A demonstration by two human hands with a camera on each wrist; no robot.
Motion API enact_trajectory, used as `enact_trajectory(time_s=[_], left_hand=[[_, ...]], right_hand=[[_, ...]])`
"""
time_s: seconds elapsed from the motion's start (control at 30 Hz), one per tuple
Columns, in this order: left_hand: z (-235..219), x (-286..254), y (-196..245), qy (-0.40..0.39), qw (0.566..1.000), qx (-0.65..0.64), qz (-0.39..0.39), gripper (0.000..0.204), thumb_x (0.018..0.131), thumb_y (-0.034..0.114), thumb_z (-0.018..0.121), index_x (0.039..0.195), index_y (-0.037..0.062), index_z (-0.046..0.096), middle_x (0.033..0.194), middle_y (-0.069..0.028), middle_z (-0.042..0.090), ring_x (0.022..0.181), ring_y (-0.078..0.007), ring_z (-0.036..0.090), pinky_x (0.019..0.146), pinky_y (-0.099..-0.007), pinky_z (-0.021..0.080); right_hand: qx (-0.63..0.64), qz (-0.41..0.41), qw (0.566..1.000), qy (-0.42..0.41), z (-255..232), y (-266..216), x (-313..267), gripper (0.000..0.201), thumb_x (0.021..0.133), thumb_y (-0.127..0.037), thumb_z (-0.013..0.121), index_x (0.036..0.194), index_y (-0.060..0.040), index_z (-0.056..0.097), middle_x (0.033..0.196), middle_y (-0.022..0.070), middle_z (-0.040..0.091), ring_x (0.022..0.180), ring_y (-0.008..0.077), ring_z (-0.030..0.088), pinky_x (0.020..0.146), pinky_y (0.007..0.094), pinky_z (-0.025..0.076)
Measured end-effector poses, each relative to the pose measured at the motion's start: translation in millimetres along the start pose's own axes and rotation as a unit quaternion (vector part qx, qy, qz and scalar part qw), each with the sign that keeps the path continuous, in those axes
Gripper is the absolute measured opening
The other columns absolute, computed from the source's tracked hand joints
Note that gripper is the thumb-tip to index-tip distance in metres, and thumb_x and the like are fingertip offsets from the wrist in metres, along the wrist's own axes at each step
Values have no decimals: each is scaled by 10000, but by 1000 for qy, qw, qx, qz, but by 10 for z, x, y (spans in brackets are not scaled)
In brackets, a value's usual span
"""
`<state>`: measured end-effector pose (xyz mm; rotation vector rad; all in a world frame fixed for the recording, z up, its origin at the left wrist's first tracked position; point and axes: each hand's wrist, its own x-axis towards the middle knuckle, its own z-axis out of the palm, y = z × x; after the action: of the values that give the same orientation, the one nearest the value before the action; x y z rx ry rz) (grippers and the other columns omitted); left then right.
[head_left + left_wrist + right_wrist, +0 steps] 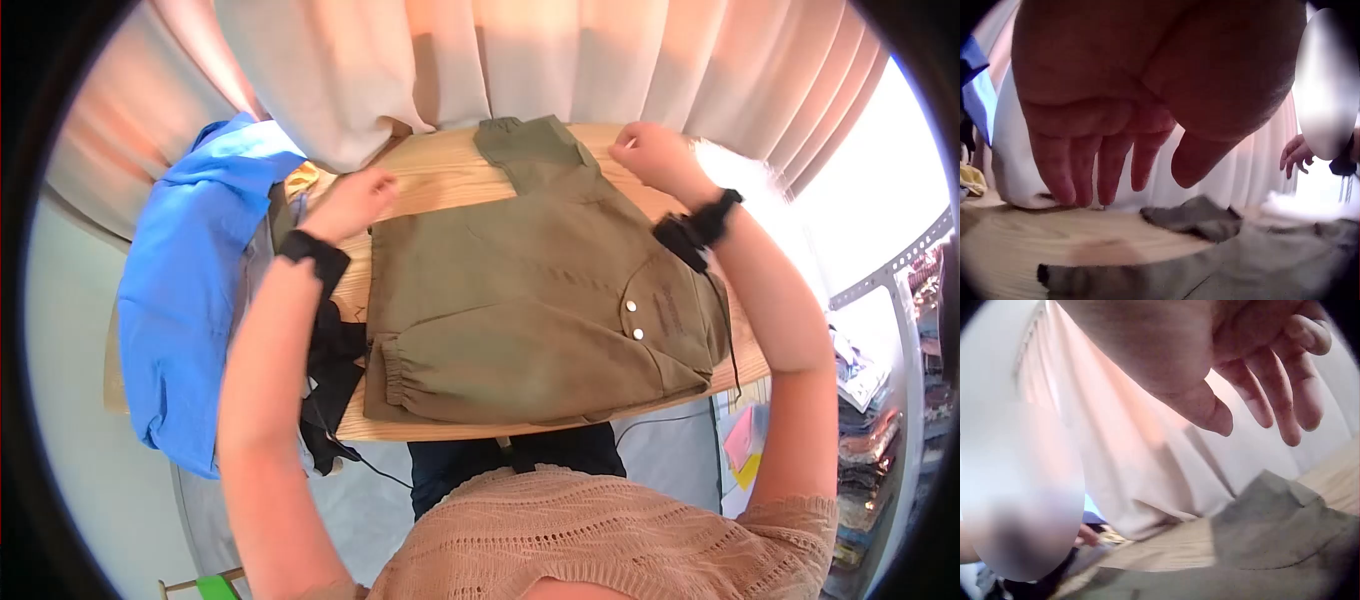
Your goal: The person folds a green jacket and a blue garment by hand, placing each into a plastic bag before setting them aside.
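An olive-green garment (500,290) lies spread on the wooden table, one sleeve (535,155) pointing to the back edge and an elastic cuff at its lower left. Above its upper left corner hovers the left hand (350,205), touching nothing; in the left wrist view that hand (1122,119) has its fingers loosely extended. The right hand (665,165) is raised near the garment's upper right, beside the sleeve. Seen in the right wrist view, the right hand (1254,369) hangs with relaxed fingers over the olive cloth (1272,519) and holds nothing.
Blue cloth (185,300) hangs over the table's left end, with a black item (335,350) and a yellow one (301,179) beside it. Pale curtains (560,60) stand behind the table (430,170). Shelves with folded goods (865,450) are at the right.
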<state>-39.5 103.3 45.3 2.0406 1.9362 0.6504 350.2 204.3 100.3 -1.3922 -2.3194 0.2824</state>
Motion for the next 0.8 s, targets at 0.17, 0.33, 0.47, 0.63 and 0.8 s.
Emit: enact_trajectory(time_s=[0.17, 0.33, 0.47, 0.63, 0.8], left_hand=[[615, 166, -384, -22, 988, 149, -28, 395, 763, 114, 631, 1141, 21, 564, 1060, -230, 607, 1026, -371, 561, 910, -427, 444], [835, 114, -532, -12, 991, 129, 30, 384, 723, 12, 609, 1105, 35, 579, 1015, -209, 616, 1005, -362, 563, 897, -428, 448], [878, 165, -576, -31, 996, 78, 8, 320, 713, -11, 587, 1028, 38, 616, 984, -198, 618, 1000, -354, 568, 867, -420, 457], [572, 110, -424, -31, 999, 24, 20, 271, 690, -22, 583, 951, 28, 633, 896, -179, 626, 876, -338, 589, 776, -390, 472], [52, -264, 35, -32, 994, -27, 100, 226, 699, -49, 626, 917, 2, 598, 786, -90, 529, 735, -205, 515, 671, -303, 431]], right_hand=[[4, 134, 991, -22, 1103, 939, 924, 323, 762, -252, 654, 760, 67, 602, 606, 144, 598, 566, 245, 614, 479, 364, 469], [233, 197, 951, 44, 1618, 989, 917, 641, 794, -396, 673, 1128, 126, 510, 767, 178, 641, 574, 216, 608, 548, 348, 496], [190, 166, 967, 27, 1584, 1035, 881, 523, 764, -348, 702, 1048, 80, 602, 785, 180, 657, 662, 248, 628, 628, 363, 500], [332, 168, 927, 51, 1091, 950, 683, 321, 786, -257, 674, 969, 6, 662, 696, 77, 612, 590, 162, 539, 564, 304, 433], [399, 86, 910, 67, 342, 512, -81, 278, 849, -235, 643, 1000, -2, 663, 790, -38, 607, 662, 43, 454, 580, 199, 362]])
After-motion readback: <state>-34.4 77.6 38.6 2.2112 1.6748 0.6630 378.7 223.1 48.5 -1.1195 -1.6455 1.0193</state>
